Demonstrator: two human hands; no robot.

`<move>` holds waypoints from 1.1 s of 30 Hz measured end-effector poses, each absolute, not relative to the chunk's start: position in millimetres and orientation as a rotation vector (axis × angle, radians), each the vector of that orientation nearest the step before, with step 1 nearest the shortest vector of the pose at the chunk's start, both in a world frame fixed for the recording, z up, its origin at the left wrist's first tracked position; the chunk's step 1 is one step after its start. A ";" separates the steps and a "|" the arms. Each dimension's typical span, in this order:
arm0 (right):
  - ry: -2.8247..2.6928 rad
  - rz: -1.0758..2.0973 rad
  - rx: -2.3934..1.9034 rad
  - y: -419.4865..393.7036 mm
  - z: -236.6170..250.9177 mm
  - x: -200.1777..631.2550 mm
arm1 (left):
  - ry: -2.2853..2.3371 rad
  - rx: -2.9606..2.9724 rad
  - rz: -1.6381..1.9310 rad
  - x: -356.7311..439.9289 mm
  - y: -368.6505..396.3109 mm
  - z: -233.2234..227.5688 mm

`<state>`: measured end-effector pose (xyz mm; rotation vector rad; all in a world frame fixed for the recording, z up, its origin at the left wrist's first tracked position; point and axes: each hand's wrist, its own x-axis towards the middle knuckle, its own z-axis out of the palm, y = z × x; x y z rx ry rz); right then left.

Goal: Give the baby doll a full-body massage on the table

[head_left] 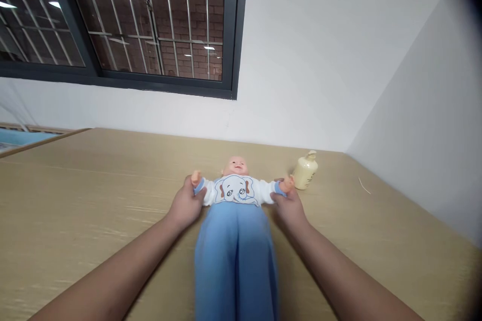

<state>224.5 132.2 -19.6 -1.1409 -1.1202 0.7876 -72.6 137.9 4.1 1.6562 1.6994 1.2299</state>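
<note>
A baby doll lies on its back on the table, head toward the wall. It wears a white top with an elephant print and blue cuffs, and long light-blue trousers that run down past the bottom of the view. My left hand is closed around the doll's sleeve and cuff on the left side. On the right side, my right hand grips the other cuffed arm. Both doll arms are stretched out sideways, with the small plastic hands showing above my fingers.
A cream pump bottle stands just beyond my right hand. Farther right, a thin pale strip lies on the wooden tabletop. White walls meet in a corner behind, and a barred window is at upper left.
</note>
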 end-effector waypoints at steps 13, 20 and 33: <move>-2.366 -0.098 -1.580 90.2 26.9 191.4 | 1.848 2.782 0.277 -40.3 95.1 25.1; -2.492 -0.216 -1.707 87.2 33.7 183.5 | 1.850 2.891 0.138 -28.6 90.3 30.6; -1.699 0.554 -1.391 112.1 -4.2 220.7 | 1.852 2.234 0.835 -59.8 111.1 6.5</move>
